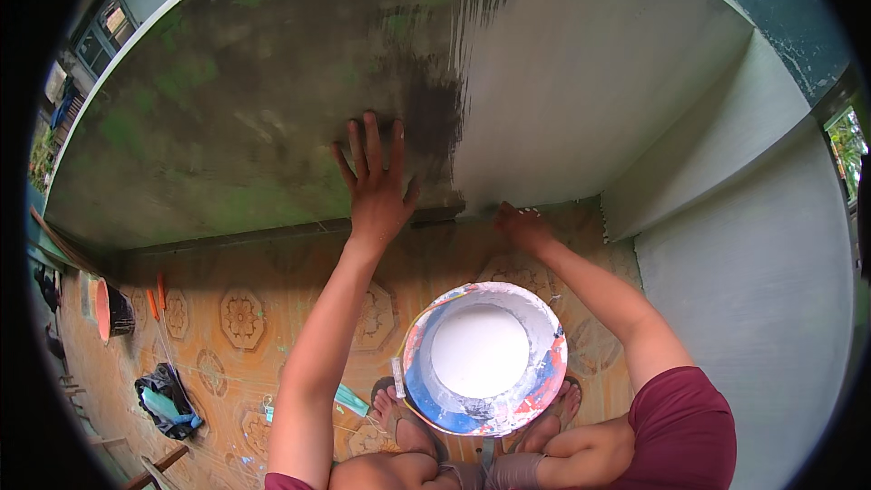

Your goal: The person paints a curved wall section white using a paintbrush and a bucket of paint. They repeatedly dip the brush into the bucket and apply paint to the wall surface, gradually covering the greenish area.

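My left hand (375,184) lies with spread fingers against the dark, green-stained part of a low wall (272,116), holding nothing. Down at the foot of the wall, where it meets the tiled floor, my right hand (522,226) is curled, with white paint spots on its knuckles. Whatever it may hold is hidden beneath it. To the right of the dark part the wall has a pale coat (544,95) with a ragged, brushed edge. A paint-smeared bucket (485,358) of white paint stands between my feet, just below my right hand.
Two orange-handled tools (158,296) and a black plastic bag (167,398) lie on the patterned tiles at left, near a black-and-pink bucket (116,311). A light-blue face mask (351,399) is by my left foot. Grey walls (742,252) close in the right side.
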Available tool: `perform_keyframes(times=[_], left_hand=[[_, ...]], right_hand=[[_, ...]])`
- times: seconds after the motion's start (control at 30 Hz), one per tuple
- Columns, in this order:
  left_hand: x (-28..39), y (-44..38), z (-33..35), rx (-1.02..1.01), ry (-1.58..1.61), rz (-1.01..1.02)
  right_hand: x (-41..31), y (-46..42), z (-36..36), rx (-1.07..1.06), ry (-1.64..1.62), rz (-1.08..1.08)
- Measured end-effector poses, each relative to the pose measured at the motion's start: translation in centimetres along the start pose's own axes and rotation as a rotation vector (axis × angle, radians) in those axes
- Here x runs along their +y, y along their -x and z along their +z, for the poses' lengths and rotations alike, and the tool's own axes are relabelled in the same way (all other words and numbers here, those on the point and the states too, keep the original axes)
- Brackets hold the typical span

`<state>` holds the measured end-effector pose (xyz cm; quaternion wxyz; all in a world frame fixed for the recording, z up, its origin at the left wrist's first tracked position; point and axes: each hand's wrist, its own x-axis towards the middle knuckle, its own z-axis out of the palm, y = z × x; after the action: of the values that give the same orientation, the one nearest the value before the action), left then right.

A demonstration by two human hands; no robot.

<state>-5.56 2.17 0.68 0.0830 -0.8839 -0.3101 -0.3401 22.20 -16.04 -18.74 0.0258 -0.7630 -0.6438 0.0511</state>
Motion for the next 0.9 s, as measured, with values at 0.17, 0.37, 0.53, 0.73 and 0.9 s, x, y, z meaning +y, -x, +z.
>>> perform_keyframes(times=[0.17, 0.37, 0.53, 0.73, 0.9], left_hand=[[-1.5, 1.3, -1.9, -0.044, -0.027, -0.015], [-1.7, 1.0, -2.9, -0.080, -0.041, -0.011], [-0.5, 0.1, -3.0, -0.082, -0.008, -0.023], [-1.3, 0.8, -4.0, -0.070, 0.006, -0.053], [-2.0, 1.1, -3.6, -0.061, 0.030, -0.053]], right_hand=[[-4.1, -0.3, -14.3, 0.291, -0.060, -0.191], [-6.8, 1.1, -36.8, 0.675, -0.004, -0.353], [-7.5, 1.7, -51.5, 0.875, 0.119, -0.519], [-10.5, 4.5, -55.2, 1.079, 0.086, -0.534], [-11.3, 4.1, -40.4, 0.633, -0.270, -0.450]])
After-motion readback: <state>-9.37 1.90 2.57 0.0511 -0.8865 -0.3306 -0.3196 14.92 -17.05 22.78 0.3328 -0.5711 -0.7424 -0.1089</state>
